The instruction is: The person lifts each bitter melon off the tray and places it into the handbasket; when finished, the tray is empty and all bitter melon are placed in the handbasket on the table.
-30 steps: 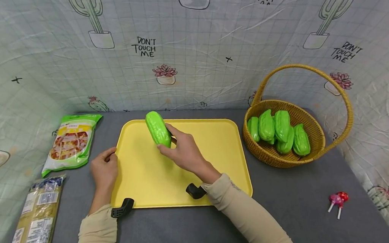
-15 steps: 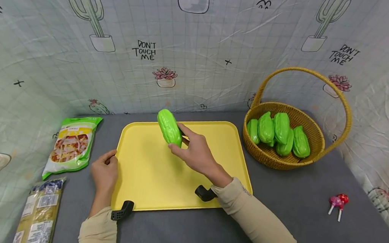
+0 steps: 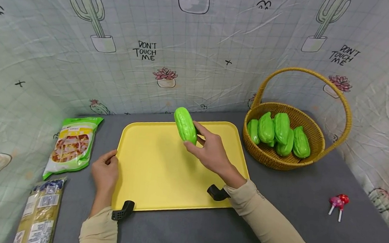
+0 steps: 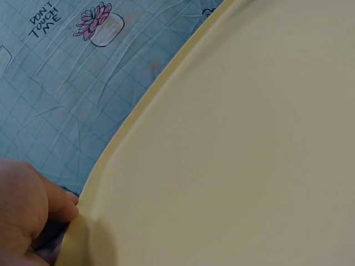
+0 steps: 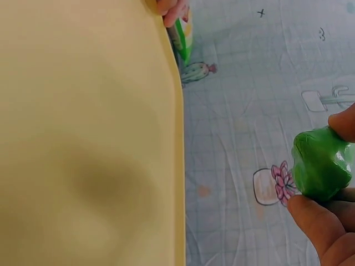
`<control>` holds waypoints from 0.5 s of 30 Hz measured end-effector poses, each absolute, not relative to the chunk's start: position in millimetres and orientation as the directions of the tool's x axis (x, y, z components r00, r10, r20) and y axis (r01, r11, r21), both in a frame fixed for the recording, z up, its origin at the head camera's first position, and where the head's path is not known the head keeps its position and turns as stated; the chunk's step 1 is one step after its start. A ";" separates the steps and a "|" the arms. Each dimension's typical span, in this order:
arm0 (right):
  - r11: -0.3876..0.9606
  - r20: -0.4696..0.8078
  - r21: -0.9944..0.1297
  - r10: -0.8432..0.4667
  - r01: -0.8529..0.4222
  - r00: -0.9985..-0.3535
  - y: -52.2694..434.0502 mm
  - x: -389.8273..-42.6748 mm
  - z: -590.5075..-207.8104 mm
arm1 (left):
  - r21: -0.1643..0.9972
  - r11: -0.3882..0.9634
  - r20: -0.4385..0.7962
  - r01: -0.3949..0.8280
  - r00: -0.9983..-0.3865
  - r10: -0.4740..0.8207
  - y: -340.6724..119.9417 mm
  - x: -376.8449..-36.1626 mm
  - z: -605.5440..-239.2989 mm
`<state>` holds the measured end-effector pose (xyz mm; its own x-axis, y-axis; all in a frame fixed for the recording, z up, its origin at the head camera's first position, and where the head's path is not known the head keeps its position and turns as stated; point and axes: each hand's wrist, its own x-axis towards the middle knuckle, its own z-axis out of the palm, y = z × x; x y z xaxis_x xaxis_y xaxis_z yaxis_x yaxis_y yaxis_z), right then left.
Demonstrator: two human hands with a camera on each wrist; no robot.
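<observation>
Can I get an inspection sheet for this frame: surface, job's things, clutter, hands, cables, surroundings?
Surface: grey table, partly covered by a yellow tray.
Job's things: one green gourd held above the tray's far edge; five more green gourds in the wicker basket.
Clutter: snack bag, noodle packet, two lollipops.
Hands: right hand grips the green gourd; left hand holds the tray's left rim.
Cables: nothing seen.
Surroundings: cactus-print sheet behind and at both sides.

Six green gourds [image 3: 185, 125], one yellow tray [image 3: 149, 171], one wicker basket [image 3: 280, 160], two snack packets [image 3: 70, 146], two lollipops [image 3: 337, 201].
</observation>
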<state>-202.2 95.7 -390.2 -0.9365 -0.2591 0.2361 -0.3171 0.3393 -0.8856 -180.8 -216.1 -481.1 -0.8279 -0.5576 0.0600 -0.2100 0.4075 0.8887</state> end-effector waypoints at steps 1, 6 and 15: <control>0.342 0.237 -0.885 -0.254 -0.316 -0.938 97.2 -201.9 -390.3 | 0.888 0.409 0.059 -0.211 -0.829 -0.556 -215.9 -180.7 -481.0; 0.352 0.247 -0.880 -0.235 -0.319 -0.940 103.6 -201.6 -392.1 | 0.890 0.405 0.060 -0.209 -0.828 -0.558 -215.2 -180.1 -480.6; 0.344 0.273 -0.879 -0.204 -0.330 -0.940 117.9 -199.4 -392.9 | 0.888 0.412 0.070 -0.203 -0.827 -0.558 -215.4 -180.9 -480.7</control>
